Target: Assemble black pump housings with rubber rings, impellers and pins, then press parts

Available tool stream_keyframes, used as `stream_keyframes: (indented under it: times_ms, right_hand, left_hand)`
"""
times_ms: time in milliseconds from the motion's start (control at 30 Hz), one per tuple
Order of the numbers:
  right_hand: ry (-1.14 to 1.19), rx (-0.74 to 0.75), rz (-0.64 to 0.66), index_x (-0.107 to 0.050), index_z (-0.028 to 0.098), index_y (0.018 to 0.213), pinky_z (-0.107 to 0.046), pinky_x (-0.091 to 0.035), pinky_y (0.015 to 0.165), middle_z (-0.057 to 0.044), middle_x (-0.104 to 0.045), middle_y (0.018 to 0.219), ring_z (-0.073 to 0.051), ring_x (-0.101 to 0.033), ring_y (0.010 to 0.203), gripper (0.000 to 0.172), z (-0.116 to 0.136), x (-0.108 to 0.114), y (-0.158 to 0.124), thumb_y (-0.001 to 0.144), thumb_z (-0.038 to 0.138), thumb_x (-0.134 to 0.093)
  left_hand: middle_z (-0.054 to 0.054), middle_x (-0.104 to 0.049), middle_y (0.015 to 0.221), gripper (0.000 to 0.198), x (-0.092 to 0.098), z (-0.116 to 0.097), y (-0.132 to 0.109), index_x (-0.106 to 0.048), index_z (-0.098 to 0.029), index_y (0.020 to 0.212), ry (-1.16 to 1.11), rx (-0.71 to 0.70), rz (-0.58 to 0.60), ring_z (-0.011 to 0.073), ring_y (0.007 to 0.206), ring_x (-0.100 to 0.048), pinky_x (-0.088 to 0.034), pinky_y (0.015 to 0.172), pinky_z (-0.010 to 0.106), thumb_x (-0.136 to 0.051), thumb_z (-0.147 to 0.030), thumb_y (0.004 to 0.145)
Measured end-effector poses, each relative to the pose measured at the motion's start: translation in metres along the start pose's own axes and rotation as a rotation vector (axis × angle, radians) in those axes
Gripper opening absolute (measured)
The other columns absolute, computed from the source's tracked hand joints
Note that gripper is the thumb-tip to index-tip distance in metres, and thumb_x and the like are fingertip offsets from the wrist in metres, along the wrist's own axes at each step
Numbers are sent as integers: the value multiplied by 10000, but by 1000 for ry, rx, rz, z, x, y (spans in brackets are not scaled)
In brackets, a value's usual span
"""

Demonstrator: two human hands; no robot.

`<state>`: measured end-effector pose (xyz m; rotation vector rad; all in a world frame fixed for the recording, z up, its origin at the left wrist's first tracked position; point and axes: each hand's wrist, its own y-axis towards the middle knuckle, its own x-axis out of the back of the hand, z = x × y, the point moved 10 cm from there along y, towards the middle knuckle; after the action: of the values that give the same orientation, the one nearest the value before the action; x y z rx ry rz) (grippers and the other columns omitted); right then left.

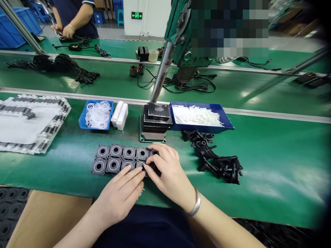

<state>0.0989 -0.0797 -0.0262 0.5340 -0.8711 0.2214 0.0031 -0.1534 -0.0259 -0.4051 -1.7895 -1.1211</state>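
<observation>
Two rows of square black parts with grey rings (115, 158) lie on the green bench top (271, 162) in front of me. My right hand (167, 172) rests curled over the right end of these rows, fingers pinched on one black square part. My left hand (120, 194) lies beside it, fingers stretched toward the same part, fingertips touching the near row. A silver bangle (196, 204) sits on my right wrist.
A green press (157, 120) stands just behind the parts. Beside it are a dark blue tray of white strips (199, 117), a small blue tray of white rings (97, 114), white blocks (119, 115), a pile of black plastic pieces (217, 156) and a white sheet edged with parts (28, 122). Another person works at the far bench (74, 17).
</observation>
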Motion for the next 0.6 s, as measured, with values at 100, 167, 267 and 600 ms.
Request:
stream_keyframes:
  times_ms: [100,167,267,600]
  right_hand:
    - [-46,54,5,-633,180,1065,-512,-397,1030,-129,-595,1249,-281,-489,1244,191,4,1,-4,933,102,-520]
    - [-77,105,9,-651,194,1105,-526,-391,1032,-121,-597,1269,-291,-477,1267,277,7,2,-9,931,55,-487]
    - [-110,160,1,-670,195,1108,-543,-392,1022,-116,-614,1266,-300,-480,1267,306,10,2,-14,947,45,-458]
    - [-43,209,-9,-659,135,972,-504,-409,1015,-139,-621,1223,-281,-523,1216,223,12,17,-7,929,24,-471]
  left_hand:
    - [156,-719,1201,297,-2,1,1,-687,-77,1064,-1,-13,15,290,1309,-552,-489,1084,501,-400,-86,992]
    - [153,-716,1208,308,-3,1,1,-690,-79,1060,-6,-23,19,295,1326,-535,-482,1088,502,-389,-89,996]
    - [136,-724,1199,296,-2,3,2,-696,-87,1039,-12,-17,15,275,1316,-547,-443,1125,481,-403,-87,992]
    - [112,-705,1241,284,-2,9,3,-689,-110,1032,-83,53,36,265,1314,-545,-331,1182,497,-433,-23,944]
